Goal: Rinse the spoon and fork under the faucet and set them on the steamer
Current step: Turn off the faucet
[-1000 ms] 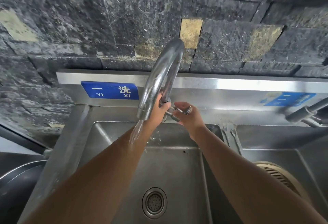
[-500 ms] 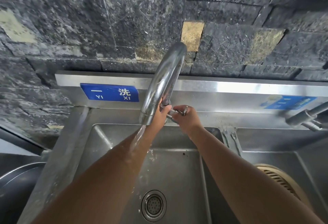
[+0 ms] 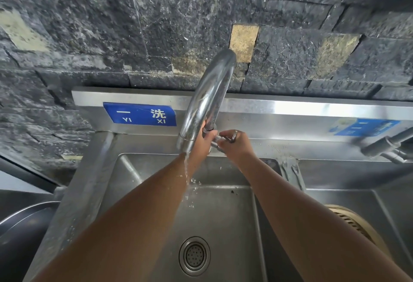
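Water from the faucet (image 3: 206, 100) has thinned to a narrow stream since a second ago. Left hand (image 3: 204, 142) is clenched round the faucet base; right hand (image 3: 234, 145) is grasping the valve handle (image 3: 225, 139) at 3 o'clock of it. Spoon and fork are not in view; the steamer (image 3: 357, 225) lies at 4 o'clock in the neighbouring basin. Judgement: turn the handle smoothly while bracing the spout. Steel sink (image 3: 223, 214) with drain (image 3: 194, 256) at 6 o'clock; dark stone wall (image 3: 111, 35) at 12 o'clock; blue sign (image 3: 139, 114).
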Motion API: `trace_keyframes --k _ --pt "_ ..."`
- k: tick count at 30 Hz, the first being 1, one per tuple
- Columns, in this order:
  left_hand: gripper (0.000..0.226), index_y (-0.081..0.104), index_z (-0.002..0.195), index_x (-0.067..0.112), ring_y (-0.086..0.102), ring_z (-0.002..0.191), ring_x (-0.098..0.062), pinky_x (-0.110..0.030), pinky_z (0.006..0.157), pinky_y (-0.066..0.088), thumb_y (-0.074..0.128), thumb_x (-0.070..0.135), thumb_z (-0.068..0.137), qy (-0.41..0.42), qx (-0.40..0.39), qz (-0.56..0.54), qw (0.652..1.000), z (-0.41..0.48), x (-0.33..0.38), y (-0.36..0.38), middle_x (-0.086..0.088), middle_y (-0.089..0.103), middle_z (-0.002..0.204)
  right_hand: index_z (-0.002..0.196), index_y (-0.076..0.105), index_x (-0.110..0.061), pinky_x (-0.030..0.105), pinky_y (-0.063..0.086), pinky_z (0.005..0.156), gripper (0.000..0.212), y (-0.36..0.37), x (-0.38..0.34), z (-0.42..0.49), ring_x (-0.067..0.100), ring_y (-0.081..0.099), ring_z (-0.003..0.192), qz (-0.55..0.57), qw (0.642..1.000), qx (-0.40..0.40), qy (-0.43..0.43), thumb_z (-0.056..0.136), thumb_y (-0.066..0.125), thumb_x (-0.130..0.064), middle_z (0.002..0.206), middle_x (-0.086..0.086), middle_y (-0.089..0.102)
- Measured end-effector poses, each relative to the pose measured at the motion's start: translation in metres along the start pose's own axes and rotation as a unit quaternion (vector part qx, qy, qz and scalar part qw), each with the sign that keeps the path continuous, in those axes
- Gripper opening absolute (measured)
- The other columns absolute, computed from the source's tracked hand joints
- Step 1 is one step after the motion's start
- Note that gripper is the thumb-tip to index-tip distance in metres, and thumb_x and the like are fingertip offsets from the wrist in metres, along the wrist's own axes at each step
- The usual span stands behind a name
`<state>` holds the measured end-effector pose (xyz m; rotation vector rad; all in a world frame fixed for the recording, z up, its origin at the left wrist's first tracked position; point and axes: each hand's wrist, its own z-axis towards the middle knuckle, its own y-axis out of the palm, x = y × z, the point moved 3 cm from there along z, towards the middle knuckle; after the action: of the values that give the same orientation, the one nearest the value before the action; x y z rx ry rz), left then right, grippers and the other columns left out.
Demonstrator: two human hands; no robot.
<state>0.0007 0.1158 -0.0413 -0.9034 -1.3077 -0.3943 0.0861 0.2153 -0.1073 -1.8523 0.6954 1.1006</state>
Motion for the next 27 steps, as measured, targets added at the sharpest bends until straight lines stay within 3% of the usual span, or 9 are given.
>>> trace_keyframes --k 3,8,10,14,17,20,23,25,27 --pt "0.027 0.053 0.121 -0.015 0.054 0.053 0.01 -0.003 0.055 0.042 0.053 -0.006 0.095 0.0 -0.008 0.0 1.0 -0.0003 0.0003 0.0009 -0.002 0.053 0.076 0.102 0.071 -0.013 0.035 0.056 0.073 0.017 0.0002 -0.0002 0.0004 0.019 0.064 0.077 0.002 1.0 -0.003 0.003 0.086 0.075 -0.017 0.084 0.001 0.067" --pt "0.03 0.054 0.125 -0.011 0.054 0.071 -0.009 -0.004 0.06 0.043 0.054 -0.003 0.096 0.014 -0.006 0.017 1.0 0.001 0.0028 -0.0004 -0.016 0.06 0.094 0.109 0.07 -0.012 0.036 0.058 0.08 0.026 0.0002 0.0003 0.0005 0.022 0.068 0.087 0.0 1.0 -0.002 0.007 0.086 0.076 -0.021 0.094 0.003 0.069" --pt "0.031 0.054 0.125 -0.011 0.051 0.072 -0.008 -0.002 0.062 0.042 0.055 -0.002 0.095 0.02 -0.009 0.029 0.999 0.002 0.0026 -0.0003 -0.016 0.058 0.095 0.111 0.07 -0.011 0.031 0.055 0.075 0.028 -0.0004 -0.0001 0.0002 0.019 0.066 0.085 -0.008 1.0 0.001 0.001 0.086 0.076 -0.022 0.095 0.002 0.068" --pt "0.029 0.055 0.123 -0.01 0.052 0.068 -0.008 -0.009 0.07 0.049 0.056 0.0 0.095 0.018 -0.018 0.034 0.999 0.0039 0.0009 0.0003 -0.011 0.055 0.092 0.113 0.069 -0.012 0.037 0.058 0.084 0.029 -0.0004 -0.0007 -0.0019 0.023 0.069 0.093 -0.004 1.0 0.0 0.008 0.087 0.075 -0.023 0.101 0.005 0.07" --pt "0.034 0.052 0.128 -0.008 0.054 0.084 -0.017 -0.028 0.081 0.05 0.055 0.002 0.096 0.01 -0.02 0.03 0.999 0.0038 0.0014 0.0005 -0.015 0.057 0.095 0.113 0.069 -0.014 0.029 0.053 0.071 0.029 -0.0007 -0.0007 -0.0016 0.019 0.066 0.085 -0.011 1.0 0.0 0.007 0.087 0.074 -0.025 0.096 0.001 0.068" --pt "0.033 0.053 0.127 -0.007 0.056 0.085 -0.019 -0.03 0.083 0.053 0.056 0.002 0.096 0.01 -0.022 0.031 0.999 0.0034 0.0016 0.0003 -0.017 0.06 0.097 0.112 0.07 -0.014 0.023 0.047 0.06 0.028 -0.0009 0.0004 0.0001 0.014 0.062 0.078 -0.022 1.0 0.0 0.0 0.087 0.074 -0.026 0.093 -0.001 0.067" --pt "0.035 0.05 0.131 -0.008 0.053 0.087 -0.02 -0.02 0.074 0.05 0.053 0.0 0.097 -0.002 -0.027 0.014 1.0 0.003 0.0031 0.0005 -0.019 0.059 0.1 0.114 0.069 -0.012 0.027 0.053 0.07 0.029 -0.0001 0.0009 0.0009 0.016 0.065 0.084 -0.025 1.0 0.0 -0.009 0.088 0.073 -0.024 0.1 0.004 0.071" --pt "0.037 0.049 0.133 -0.007 0.054 0.089 -0.021 -0.032 0.085 0.05 0.053 0.0 0.097 -0.007 -0.03 0.013 0.999 0.0027 0.0036 0.0015 -0.027 0.062 0.111 0.115 0.069 -0.012 0.026 0.052 0.071 0.029 -0.0004 0.0017 0.0013 0.016 0.064 0.086 -0.03 0.999 0.001 -0.012 0.089 0.072 -0.023 0.1 0.002 0.07" --pt "0.036 0.05 0.132 -0.007 0.054 0.087 -0.022 -0.035 0.088 0.049 0.054 0.0 0.097 -0.004 -0.025 0.013 1.0 0.0015 0.0041 0.0017 -0.03 0.062 0.113 0.116 0.069 -0.013 0.021 0.047 0.061 0.029 -0.0009 0.0021 0.0016 0.012 0.062 0.08 -0.034 0.999 -0.003 -0.013 0.089 0.071 -0.024 0.097 -0.001 0.068"
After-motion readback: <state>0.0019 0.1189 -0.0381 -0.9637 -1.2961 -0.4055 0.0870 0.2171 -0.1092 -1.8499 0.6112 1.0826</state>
